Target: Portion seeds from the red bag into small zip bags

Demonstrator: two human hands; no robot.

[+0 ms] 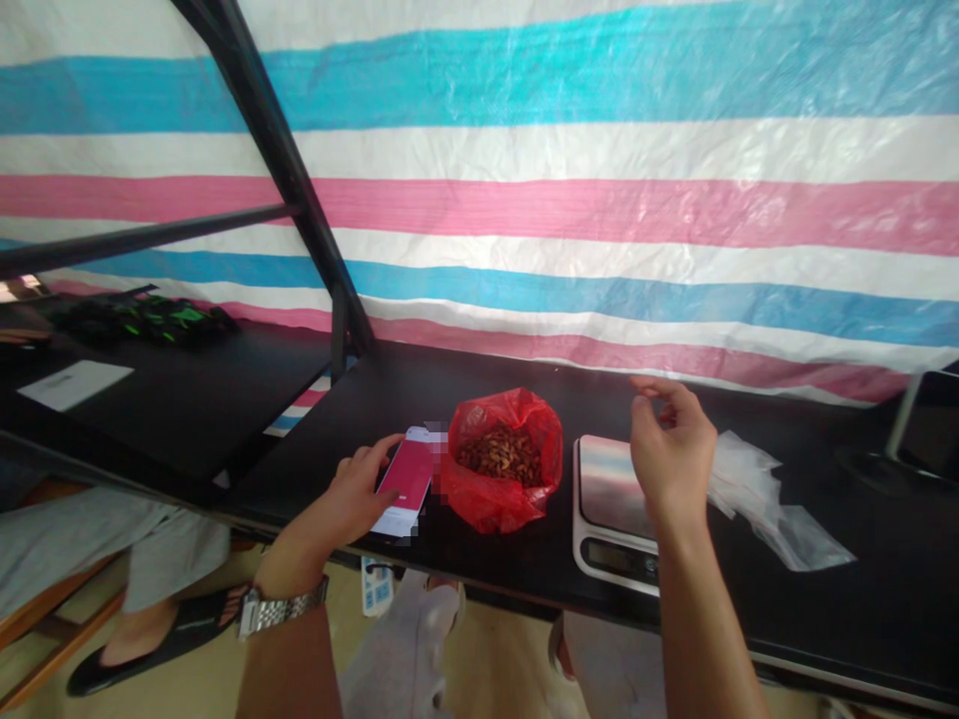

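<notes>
My left hand rests on a phone with a red screen that lies near the front edge of the black table; the fingers curl round its left side. Just right of the phone stands an open red plastic bag holding brown nuts or seeds. My right hand hovers above a small digital scale with a steel plate. Its fingers are loosely curled, thumb and forefinger close together, and I see nothing in them.
A heap of clear plastic bags lies right of the scale. A dark device on a stand sits at far right. A black metal frame rises at left, before a second table with a white sheet. Another person's leg shows at lower left.
</notes>
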